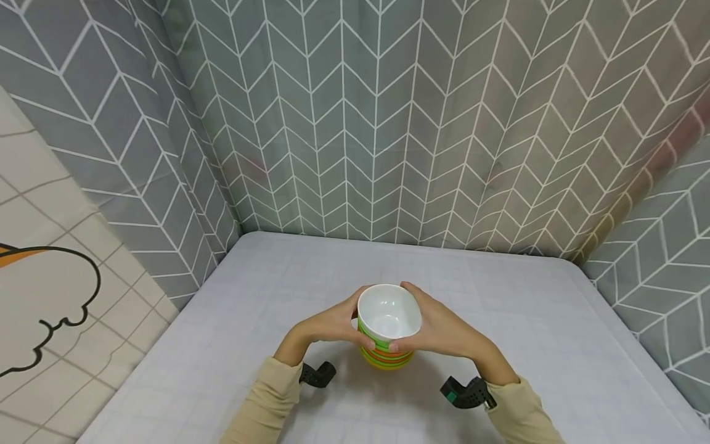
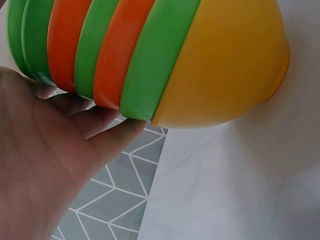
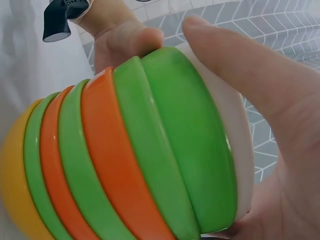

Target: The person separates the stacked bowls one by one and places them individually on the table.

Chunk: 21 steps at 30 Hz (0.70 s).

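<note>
A stack of nested bowls point(image 1: 386, 357) stands upright between both hands in the head view. Its top bowl point(image 1: 389, 311) shows a glossy white inside. Below come green and orange bands, with a yellow bowl point(image 2: 230, 65) at the bottom. My left hand point(image 1: 335, 322) grips the stack's left side, thumb at the front; in the left wrist view its fingers point(image 2: 117, 140) lie along the stacked rims. From the right, my right hand point(image 1: 440, 324) grips near the top, its thumb on the front. Whether the yellow base touches the table cannot be told.
A white cloth covers the table point(image 1: 482, 290), which has rounded far corners. Behind it hangs a grey curtain point(image 1: 360, 123) with a white chevron pattern. A tiled surface point(image 1: 105, 277) lies at the left. Black devices point(image 1: 467, 393) are strapped to both wrists.
</note>
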Motion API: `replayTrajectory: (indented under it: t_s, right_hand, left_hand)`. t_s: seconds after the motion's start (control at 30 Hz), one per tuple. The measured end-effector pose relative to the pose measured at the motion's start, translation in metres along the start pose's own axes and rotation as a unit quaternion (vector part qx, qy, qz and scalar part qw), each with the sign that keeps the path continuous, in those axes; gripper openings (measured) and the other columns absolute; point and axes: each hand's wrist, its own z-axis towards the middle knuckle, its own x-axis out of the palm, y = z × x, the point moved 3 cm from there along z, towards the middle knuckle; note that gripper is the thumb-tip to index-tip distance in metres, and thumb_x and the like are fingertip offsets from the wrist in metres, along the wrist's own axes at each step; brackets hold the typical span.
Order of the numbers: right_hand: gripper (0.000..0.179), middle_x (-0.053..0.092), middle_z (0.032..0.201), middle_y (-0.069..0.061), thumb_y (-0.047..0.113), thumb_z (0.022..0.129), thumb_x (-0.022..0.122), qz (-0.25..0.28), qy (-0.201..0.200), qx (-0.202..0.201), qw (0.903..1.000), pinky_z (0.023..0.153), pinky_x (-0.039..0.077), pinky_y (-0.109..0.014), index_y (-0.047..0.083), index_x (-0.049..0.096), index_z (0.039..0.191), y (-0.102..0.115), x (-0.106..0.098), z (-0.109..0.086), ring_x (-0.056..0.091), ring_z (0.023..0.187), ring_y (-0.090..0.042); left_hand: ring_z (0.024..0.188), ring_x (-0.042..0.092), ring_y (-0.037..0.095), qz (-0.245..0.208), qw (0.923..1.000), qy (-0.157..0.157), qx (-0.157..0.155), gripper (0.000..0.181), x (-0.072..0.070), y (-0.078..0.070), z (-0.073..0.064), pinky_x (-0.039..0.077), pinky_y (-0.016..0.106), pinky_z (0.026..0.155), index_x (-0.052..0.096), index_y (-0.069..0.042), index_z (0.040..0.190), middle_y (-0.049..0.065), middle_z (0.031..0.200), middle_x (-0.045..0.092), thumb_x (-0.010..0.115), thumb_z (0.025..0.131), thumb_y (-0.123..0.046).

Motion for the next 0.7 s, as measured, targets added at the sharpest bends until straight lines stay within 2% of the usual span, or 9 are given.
replayTrajectory:
  t_s: [0.1,0.4,0.57,0.7]
  right_hand:
    - [0.089,0.055,0.12,0.002,0.047,0.066,0.087,0.006,0.005,-0.005,1.0,0.086,0.049,-0.041,0.015,0.042,0.136,0.0005,-0.0017,0.0011,0.055,0.107,-0.013]
    - [0.102,0.051,0.125,0.002,0.049,0.061,0.089,-0.004,-0.01,0.032,0.9994,0.085,0.048,-0.039,0.015,0.036,0.14,0.0004,-0.0019,-0.0011,0.054,0.108,-0.015]
    - [0.105,0.052,0.125,0.004,0.054,0.059,0.088,-0.03,-0.026,0.041,0.9984,0.082,0.049,-0.038,0.017,0.035,0.141,0.0043,-0.003,-0.0021,0.055,0.107,-0.014]
    - [0.107,0.05,0.127,0.003,0.055,0.058,0.088,-0.03,-0.035,0.044,0.998,0.081,0.049,-0.038,0.017,0.034,0.142,0.0096,-0.0059,-0.0029,0.055,0.108,-0.015]
  left_hand:
    - [0.129,0.04,0.016,-0.002,1.0,0.0,0.002,0.095,0.0,-0.001,0.001,0.033,0.039,0.106,0.025,-0.023,0.148,-0.002,0.141,0.04,0.085,0.075,-0.032]
    - [0.128,0.04,0.015,-0.004,1.0,0.003,-0.008,0.095,-0.0001,-0.0008,0.0009,0.033,0.037,0.106,0.024,-0.023,0.148,-0.002,0.141,0.04,0.084,0.076,-0.031]
    - [0.128,0.041,0.016,-0.003,0.9999,0.003,-0.009,0.096,0.0001,0.0003,0.0006,0.034,0.038,0.105,0.023,-0.023,0.148,-0.002,0.141,0.039,0.084,0.075,-0.034]
    - [0.128,0.041,0.015,-0.003,0.9999,0.0,-0.015,0.097,0.0001,0.0013,0.0002,0.034,0.038,0.105,0.023,-0.023,0.148,-0.002,0.142,0.039,0.084,0.074,-0.035]
